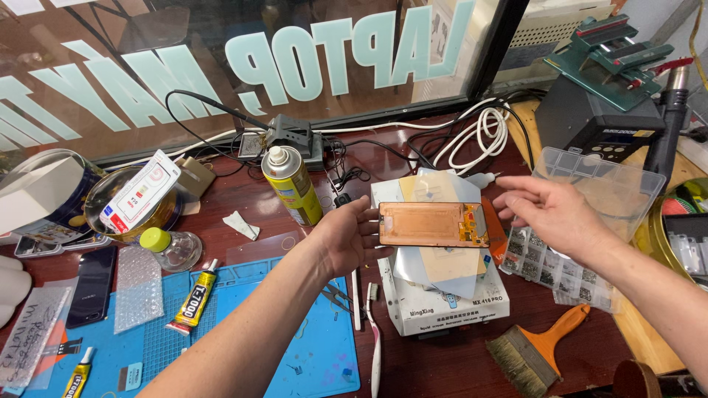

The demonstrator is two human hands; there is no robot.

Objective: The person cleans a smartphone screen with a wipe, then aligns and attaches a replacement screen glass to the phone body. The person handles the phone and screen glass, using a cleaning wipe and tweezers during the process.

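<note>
My left hand [348,237] grips the left end of a flat phone screen panel [431,224] with a copper-coloured back, held level above a white heating box [450,306]. My right hand [557,214] hovers just right of the panel, fingers spread and pointing toward its right end, touching nothing. Under the panel lie pale sheets [435,269] on top of the box.
A yellow spray can [292,184] stands left of the panel. A blue work mat [221,324] holds glue tubes [193,298] and tweezers. A clear parts organiser [590,214] with small screws sits right, an orange-handled brush [542,354] in front. Cables, a dark phone [92,284] and jars crowd the back.
</note>
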